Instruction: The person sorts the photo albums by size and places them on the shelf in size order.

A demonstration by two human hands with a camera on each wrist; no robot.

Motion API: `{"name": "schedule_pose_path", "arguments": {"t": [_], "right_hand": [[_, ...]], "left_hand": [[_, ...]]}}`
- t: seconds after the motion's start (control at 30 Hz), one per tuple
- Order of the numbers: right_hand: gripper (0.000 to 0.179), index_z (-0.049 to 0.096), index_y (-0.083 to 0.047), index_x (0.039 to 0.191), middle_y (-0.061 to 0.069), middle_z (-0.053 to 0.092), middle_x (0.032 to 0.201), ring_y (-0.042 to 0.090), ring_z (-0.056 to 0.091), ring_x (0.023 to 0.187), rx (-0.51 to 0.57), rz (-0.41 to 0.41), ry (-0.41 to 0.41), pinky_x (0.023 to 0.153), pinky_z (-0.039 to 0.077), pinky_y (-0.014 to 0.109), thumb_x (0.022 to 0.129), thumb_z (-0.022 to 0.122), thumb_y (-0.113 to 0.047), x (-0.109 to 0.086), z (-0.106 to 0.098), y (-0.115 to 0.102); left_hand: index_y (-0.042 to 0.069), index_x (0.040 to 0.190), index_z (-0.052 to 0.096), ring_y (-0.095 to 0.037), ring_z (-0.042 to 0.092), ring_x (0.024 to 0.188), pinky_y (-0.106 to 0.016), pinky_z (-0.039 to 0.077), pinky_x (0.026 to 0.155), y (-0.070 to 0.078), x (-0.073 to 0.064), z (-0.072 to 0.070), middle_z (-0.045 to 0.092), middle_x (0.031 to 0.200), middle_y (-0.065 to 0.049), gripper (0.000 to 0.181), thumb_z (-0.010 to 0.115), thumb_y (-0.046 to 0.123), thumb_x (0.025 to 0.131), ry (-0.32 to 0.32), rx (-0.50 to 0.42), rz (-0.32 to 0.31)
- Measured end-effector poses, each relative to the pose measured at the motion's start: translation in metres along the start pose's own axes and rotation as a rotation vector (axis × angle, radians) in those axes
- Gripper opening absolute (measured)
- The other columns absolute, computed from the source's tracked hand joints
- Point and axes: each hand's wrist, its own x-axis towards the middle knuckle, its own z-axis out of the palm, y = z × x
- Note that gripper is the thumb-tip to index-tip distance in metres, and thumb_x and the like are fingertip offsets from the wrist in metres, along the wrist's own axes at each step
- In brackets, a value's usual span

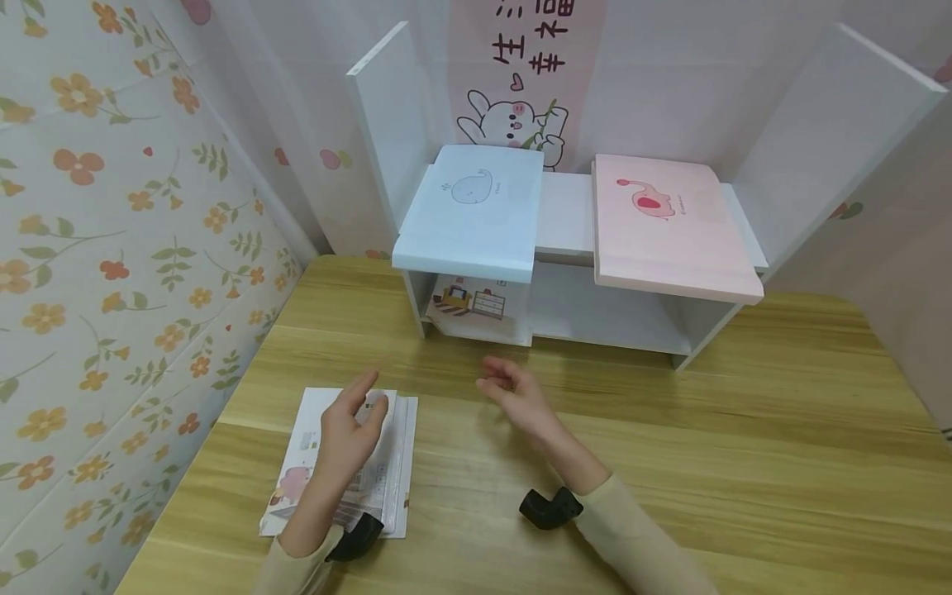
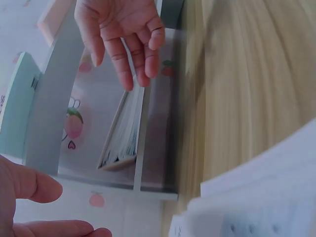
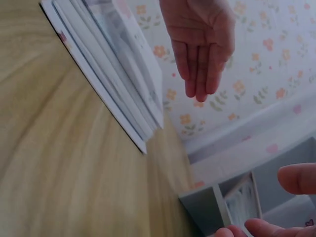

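Observation:
My left hand (image 1: 345,446) is held over a small stack of thin white booklets or packs (image 1: 405,471) at the front left of the table, fingers relaxed and thumb apart, holding nothing. To its right, my right hand (image 1: 521,405) hovers in front of a white desktop shelf (image 1: 610,318), its fingers loosely bent around nothing. In the left wrist view the right palm (image 2: 123,24) faces the camera with spread fingers. A light-blue book with a whale (image 1: 468,219) and a pink book with an elephant (image 1: 673,227) lie flat on the shelf's upper board.
A booklet with furniture pictures (image 1: 479,310) lies in the shelf's lower left space. Tall side panels (image 1: 390,124) rise at both shelf ends. A flowered curtain (image 1: 111,289) borders the wooden table (image 1: 818,430) on the left. Black wrist mounts (image 1: 550,506) sit at both cuffs.

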Motion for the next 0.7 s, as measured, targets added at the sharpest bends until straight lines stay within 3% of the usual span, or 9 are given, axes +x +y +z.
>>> {"name": "schedule_pose_path", "arguments": {"t": [0.23, 0.33, 0.43, 0.6, 0.7], "right_hand": [[0.045, 0.046, 0.013, 0.129, 0.028, 0.052, 0.121, 0.032, 0.051, 0.108, 0.037, 0.025, -0.098, 0.086, 0.048, 0.033, 0.090, 0.057, -0.006, -0.011, 0.015, 0.010], [0.047, 0.044, 0.012, 0.131, 0.027, 0.051, 0.124, 0.030, 0.051, 0.109, 0.053, 0.056, -0.159, 0.083, 0.048, 0.032, 0.091, 0.056, -0.010, -0.017, 0.021, 0.014], [0.049, 0.042, 0.012, 0.132, 0.026, 0.049, 0.124, 0.027, 0.050, 0.107, 0.069, 0.079, -0.207, 0.082, 0.047, 0.030, 0.091, 0.057, -0.012, -0.024, 0.027, 0.016], [0.051, 0.041, 0.012, 0.132, 0.024, 0.049, 0.122, 0.022, 0.052, 0.104, 0.116, 0.124, -0.261, 0.084, 0.048, 0.031, 0.091, 0.057, -0.012, -0.035, 0.038, 0.017], [0.051, 0.041, 0.011, 0.133, 0.023, 0.050, 0.122, 0.020, 0.052, 0.104, 0.164, 0.173, -0.297, 0.087, 0.049, 0.034, 0.090, 0.058, -0.012, -0.043, 0.046, 0.018]], "left_hand": [[-0.012, 0.124, 0.053, -0.036, 0.045, 0.124, -0.040, 0.039, 0.100, -0.006, -0.018, -0.017, 0.052, 0.128, -0.026, 0.037, 0.055, -0.001, 0.089, 0.021, 0.058, -0.061], [-0.010, 0.125, 0.053, -0.035, 0.044, 0.124, -0.020, 0.038, 0.099, -0.008, -0.030, -0.027, 0.052, 0.129, -0.024, 0.037, 0.055, 0.001, 0.090, 0.031, 0.063, -0.116], [-0.011, 0.125, 0.053, -0.036, 0.045, 0.123, -0.004, 0.034, 0.090, -0.009, -0.040, -0.035, 0.051, 0.129, -0.026, 0.037, 0.055, 0.000, 0.090, 0.056, 0.051, -0.152], [-0.016, 0.122, 0.052, -0.041, 0.044, 0.120, -0.001, 0.033, 0.083, -0.014, -0.051, -0.046, 0.049, 0.128, -0.033, 0.036, 0.056, -0.005, 0.087, 0.127, 0.015, -0.173], [-0.018, 0.118, 0.053, -0.021, 0.055, 0.110, -0.001, 0.038, 0.078, -0.020, -0.060, -0.051, 0.051, 0.123, -0.035, 0.035, 0.057, -0.008, 0.085, 0.189, 0.025, -0.151]]}}
